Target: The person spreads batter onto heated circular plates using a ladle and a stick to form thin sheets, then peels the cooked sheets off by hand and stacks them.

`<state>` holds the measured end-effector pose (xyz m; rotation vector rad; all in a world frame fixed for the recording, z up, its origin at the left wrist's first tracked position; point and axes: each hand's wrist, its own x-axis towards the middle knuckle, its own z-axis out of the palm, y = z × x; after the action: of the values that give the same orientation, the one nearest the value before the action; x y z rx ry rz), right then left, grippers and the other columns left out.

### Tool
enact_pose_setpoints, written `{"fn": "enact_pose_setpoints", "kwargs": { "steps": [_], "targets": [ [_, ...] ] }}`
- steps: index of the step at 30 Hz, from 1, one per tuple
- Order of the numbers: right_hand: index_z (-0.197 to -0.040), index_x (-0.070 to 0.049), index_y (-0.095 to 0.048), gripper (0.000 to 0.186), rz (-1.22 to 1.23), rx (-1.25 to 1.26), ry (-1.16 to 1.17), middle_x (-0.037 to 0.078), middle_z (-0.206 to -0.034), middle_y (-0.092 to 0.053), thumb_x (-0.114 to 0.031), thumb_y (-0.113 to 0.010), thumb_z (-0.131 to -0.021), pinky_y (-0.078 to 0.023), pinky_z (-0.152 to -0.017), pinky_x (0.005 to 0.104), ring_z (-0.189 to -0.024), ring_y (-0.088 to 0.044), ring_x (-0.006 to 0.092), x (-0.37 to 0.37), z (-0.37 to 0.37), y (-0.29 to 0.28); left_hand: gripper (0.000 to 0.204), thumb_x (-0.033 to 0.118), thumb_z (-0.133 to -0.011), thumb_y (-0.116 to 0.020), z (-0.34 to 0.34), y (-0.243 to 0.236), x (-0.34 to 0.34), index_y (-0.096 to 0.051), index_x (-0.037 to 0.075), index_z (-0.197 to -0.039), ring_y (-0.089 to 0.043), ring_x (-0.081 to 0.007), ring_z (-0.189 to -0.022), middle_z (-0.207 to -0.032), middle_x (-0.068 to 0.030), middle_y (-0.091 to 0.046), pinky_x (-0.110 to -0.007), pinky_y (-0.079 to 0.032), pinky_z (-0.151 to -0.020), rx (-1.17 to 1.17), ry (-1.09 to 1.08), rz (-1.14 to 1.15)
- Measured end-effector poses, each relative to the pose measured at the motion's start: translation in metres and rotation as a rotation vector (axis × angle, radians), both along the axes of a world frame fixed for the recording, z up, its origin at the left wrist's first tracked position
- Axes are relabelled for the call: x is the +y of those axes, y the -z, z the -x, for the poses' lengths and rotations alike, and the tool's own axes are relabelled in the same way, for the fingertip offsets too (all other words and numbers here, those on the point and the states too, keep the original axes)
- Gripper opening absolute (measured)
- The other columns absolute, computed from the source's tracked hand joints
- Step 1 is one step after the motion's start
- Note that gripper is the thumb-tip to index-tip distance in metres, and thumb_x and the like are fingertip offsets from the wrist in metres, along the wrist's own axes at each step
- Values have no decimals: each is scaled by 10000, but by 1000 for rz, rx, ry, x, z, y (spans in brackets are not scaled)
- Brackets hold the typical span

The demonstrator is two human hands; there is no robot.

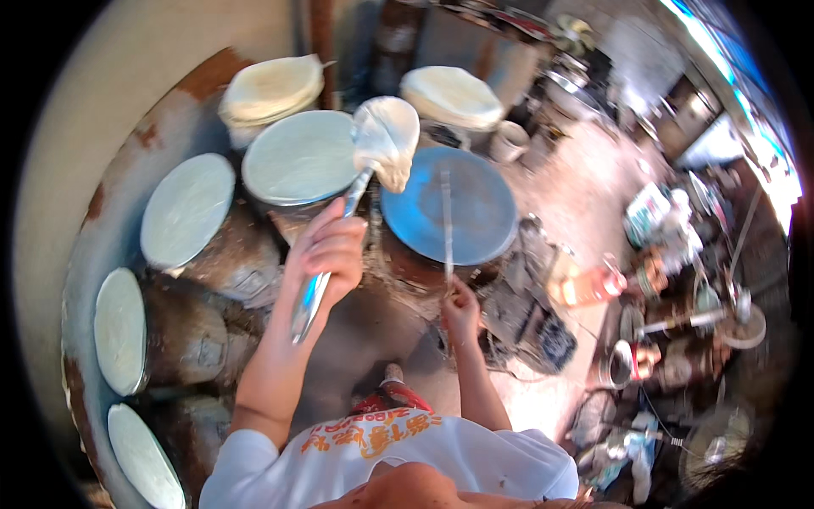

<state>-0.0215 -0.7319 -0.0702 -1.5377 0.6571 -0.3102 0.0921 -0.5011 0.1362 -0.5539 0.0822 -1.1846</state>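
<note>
My left hand [332,250] is closed round the shiny metal handle of a ladle or scoop, raised at the middle. Its head is covered by a lump of wet, off-white dough or batter [387,136] that sags at the lower right. My right hand [460,307] grips the near end of a long, thin flat stick [448,216]. The stick reaches across a round griddle [487,199] with a bluish-grey surface and no dough on it. Left of the raised dough, a pale thin round of dough [297,157] covers another griddle.
More griddles on rusty drum stoves curve down the left, bearing pale rounds [188,210], [120,331]. Stacks of flat rounds stand at the back left [273,89] and back right [452,95]. Bottles [593,284], a dark cloth-like heap [555,343] and clutter lie rightward.
</note>
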Motion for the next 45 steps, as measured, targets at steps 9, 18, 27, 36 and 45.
{"fn": "enact_pose_setpoints", "kwargs": {
  "steps": [9,18,27,36,45],
  "targets": [
    [-1165,-8,-600,399,-75,-185,435,12,-793,-581,43,-553,-772,-458,-540,213,-619,-532,56,-74,25,69,346,204,-973,-448,-21,137,-225,-378,90,-655,-382,-88,-359,-508,21,-377,-219,-383,-365,208,338,-301],
    [-1251,-28,-511,588,416,-127,598,147,-1102,-477,29,-586,-670,-432,-860,326,-977,-494,258,-71,-53,67,232,176,-955,-517,-76,166,-308,-494,214,-1182,-340,-14,-411,-598,56,-370,-159,-311,-356,-633,261,-945],
    [-1196,-54,-537,392,918,292,574,137,-1099,-550,-39,-532,-805,-467,-836,389,-1006,-518,334,-39,-88,26,578,123,-927,-516,-156,182,-297,-287,244,-1443,-351,-78,-394,-583,22,-393,-247,-323,-357,-1456,138,-1079],
    [-1145,-96,-595,393,974,310,593,88,-1058,-590,-11,-533,-766,-490,-827,369,-1004,-537,296,-39,-122,35,562,111,-930,-518,-199,167,-251,-313,204,-1445,-341,-87,-365,-554,3,-380,-274,-319,-329,-1788,-45,-1213],
    [-1110,-100,-608,369,1018,328,494,72,-1033,-598,-25,-534,-756,-501,-790,382,-965,-555,305,-51,-145,28,544,119,-926,-528,-219,172,-225,-331,174,-1430,-369,-91,-371,-569,6,-404,-266,-323,-332,-1575,-122,-1263]
  ]
}}
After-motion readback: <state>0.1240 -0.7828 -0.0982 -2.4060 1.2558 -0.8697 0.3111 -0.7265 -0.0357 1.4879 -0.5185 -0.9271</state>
